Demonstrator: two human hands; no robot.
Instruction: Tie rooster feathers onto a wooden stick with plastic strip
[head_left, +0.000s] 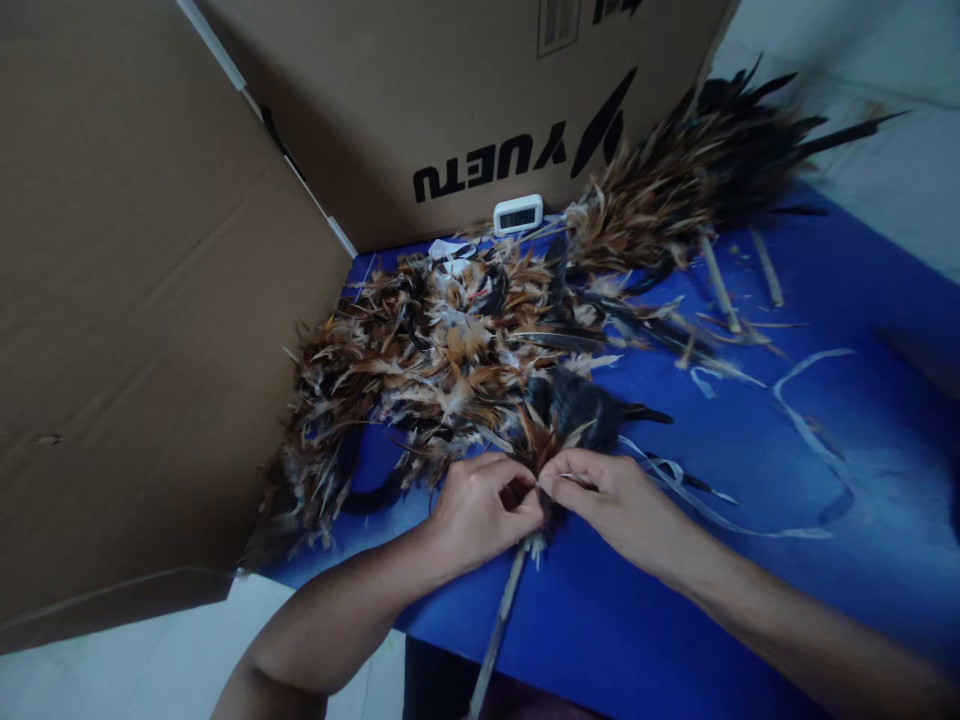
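Note:
A bundle of brown and black feathers (577, 408) is gathered round the upper part of a thin wooden stick (496, 630), which slants down past the table's front edge. My left hand (484, 505) is closed at the base of this bundle, thumb and forefinger pinched. Against it, my right hand (600, 490) pinches too, its fingertips meeting the left ones over the stick. What the fingertips hold is too small to make out. A pale ribbon (705, 515) lies in loops to the right of my right hand.
Loose feathers (450, 370) spread over the blue table (885, 450). A finished-looking feather bunch (660, 190) lies at the back right, near two short sticks (720, 285). A small white digital device (518, 215) stands before the cardboard (360, 110), which walls the back and left.

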